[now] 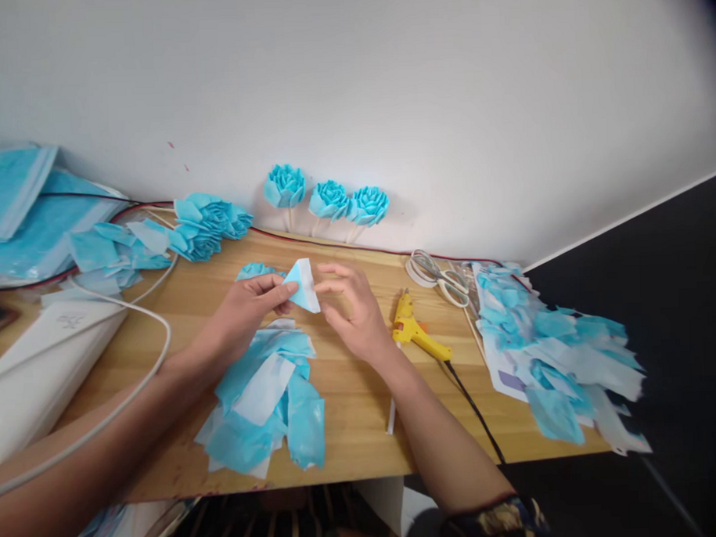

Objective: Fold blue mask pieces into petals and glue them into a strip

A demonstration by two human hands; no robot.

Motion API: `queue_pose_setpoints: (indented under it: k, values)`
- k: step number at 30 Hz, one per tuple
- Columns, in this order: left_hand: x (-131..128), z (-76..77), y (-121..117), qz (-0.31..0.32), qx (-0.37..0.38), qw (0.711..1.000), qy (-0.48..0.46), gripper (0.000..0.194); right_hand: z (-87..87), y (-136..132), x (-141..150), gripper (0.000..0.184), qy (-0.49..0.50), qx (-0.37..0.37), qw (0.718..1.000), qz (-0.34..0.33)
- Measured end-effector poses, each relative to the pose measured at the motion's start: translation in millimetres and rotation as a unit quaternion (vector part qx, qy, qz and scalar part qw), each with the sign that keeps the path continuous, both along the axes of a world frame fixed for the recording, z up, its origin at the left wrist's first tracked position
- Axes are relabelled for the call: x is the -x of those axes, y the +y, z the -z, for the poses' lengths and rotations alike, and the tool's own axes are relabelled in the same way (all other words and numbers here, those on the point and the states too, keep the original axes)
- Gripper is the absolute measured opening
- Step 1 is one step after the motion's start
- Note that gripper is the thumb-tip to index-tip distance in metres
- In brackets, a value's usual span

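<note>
My left hand (247, 307) pinches a small folded piece of blue-and-white sheet (305, 287) between thumb and fingers. It is folded to a triangle-like shape, with a white strip along its right edge. My right hand (355, 312) is beside that edge, its fingers apart and the fingertips at or very near it; I cannot tell whether they touch. Behind my left hand lies a blue ruffled flower (257, 270), partly hidden. Below the hands a loose pile of cut blue and white sheet pieces (265, 397) lies on the wooden table (357, 425).
A yellow glue gun (408, 325) with a black cord lies right of my hands, near scissors (446, 281). Three blue flowers on sticks (330, 199) lean at the wall. More scraps (548, 340) overhang the right edge. Left are a white box-like device (56, 365), a cable (166, 330) and blue packs (15, 202).
</note>
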State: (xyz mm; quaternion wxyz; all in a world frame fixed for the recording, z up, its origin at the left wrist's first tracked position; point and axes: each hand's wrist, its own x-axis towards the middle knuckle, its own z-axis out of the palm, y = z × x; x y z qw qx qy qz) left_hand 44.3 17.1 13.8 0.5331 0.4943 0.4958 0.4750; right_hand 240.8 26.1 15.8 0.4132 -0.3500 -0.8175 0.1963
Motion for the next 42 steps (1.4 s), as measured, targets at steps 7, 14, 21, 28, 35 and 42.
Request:
queue_pose_setpoints:
  k: [7, 14, 21, 28, 35, 42]
  values:
    - [-3, -3.8, -2, 0.018, 0.004, 1.000, -0.008, 0.028, 2.5, 1, 1, 0.013, -0.006, 0.004, 1.000, -0.029]
    - [-3, -3.6, -2, 0.018, -0.011, 1.000, 0.019, 0.027, 1.7, -3, 5, 0.006, 0.064, 0.120, 0.991, -0.015]
    - [-2, -2.5, -2, 0.019, -0.030, 0.998, 0.046, 0.026, 9.4, -5, 12, 0.015, 0.179, 0.278, 0.943, -0.032]
    - [-3, -1.9, -3, 0.030, -0.021, 0.998, 0.042, 0.027, 12.0, -3, 15, 0.024, 0.229, 0.338, 0.913, -0.031]
    - [-3, -5.6, -4, 0.043, -0.030, 0.996, 0.066, 0.029, 11.3, -2, 15, 0.054, 0.259, 0.375, 0.889, -0.045]
    - [-4, -4.7, -4, 0.072, -0.046, 0.990, 0.112, 0.029, 12.7, -2, 16, 0.053, 0.250, 0.348, 0.903, -0.034]
